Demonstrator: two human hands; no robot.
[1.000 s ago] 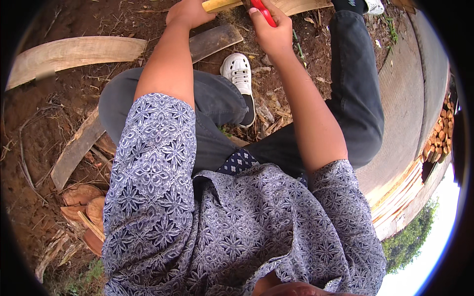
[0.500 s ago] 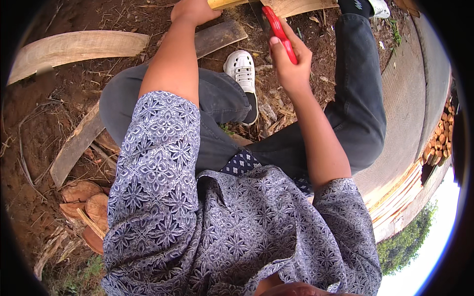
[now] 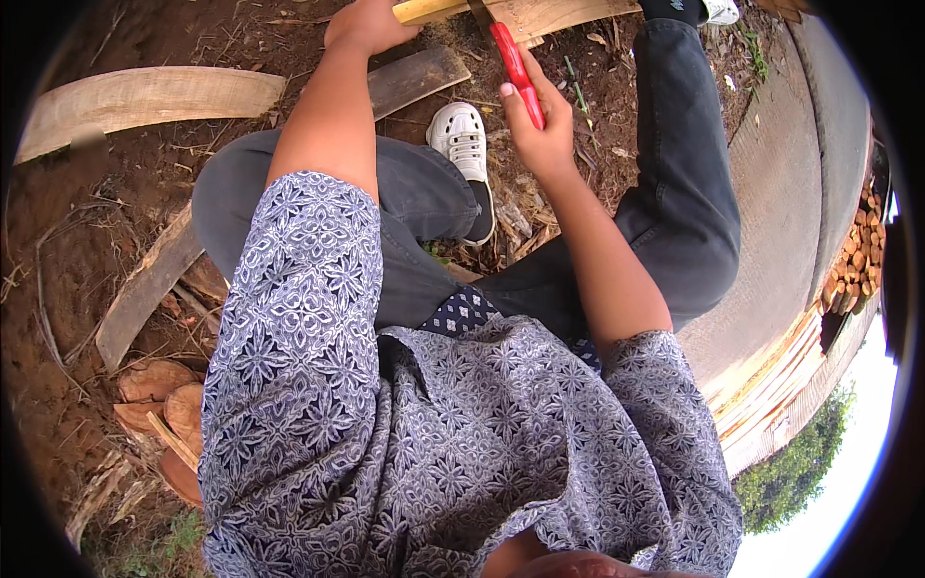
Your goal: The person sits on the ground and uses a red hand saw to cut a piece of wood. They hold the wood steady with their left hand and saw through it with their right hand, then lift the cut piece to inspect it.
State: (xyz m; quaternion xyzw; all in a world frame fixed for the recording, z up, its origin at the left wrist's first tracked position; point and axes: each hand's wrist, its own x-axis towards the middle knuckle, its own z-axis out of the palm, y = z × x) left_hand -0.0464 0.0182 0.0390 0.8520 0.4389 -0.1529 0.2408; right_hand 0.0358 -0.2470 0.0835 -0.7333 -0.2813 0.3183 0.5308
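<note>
At the top of the view a pale wooden board (image 3: 559,13) runs across, its left stretch looking yellower. My left hand (image 3: 371,27) grips that yellowish end, thumb along the near edge; its other fingers are partly hidden or cut off by the picture's edge. In my right hand (image 3: 541,130) is a handsaw with a red handle (image 3: 515,69), the fingers wrapped round the grip. The saw's dark blade (image 3: 479,12) lies across the board to the right of my left hand, and its far end is out of view.
A dark plank (image 3: 419,79) lies beneath the board, sawdust on its end. Left on the soil are a curved pale slab (image 3: 154,96), a weathered plank (image 3: 145,279) and cut wood rounds (image 3: 159,380). My white shoe (image 3: 460,135) rests between; stacked wood (image 3: 858,255) stands far right.
My right hand and the saw have shifted left and a little toward me, showing more blade beyond the handle. My left hand keeps its hold; the whole view has shifted slightly.
</note>
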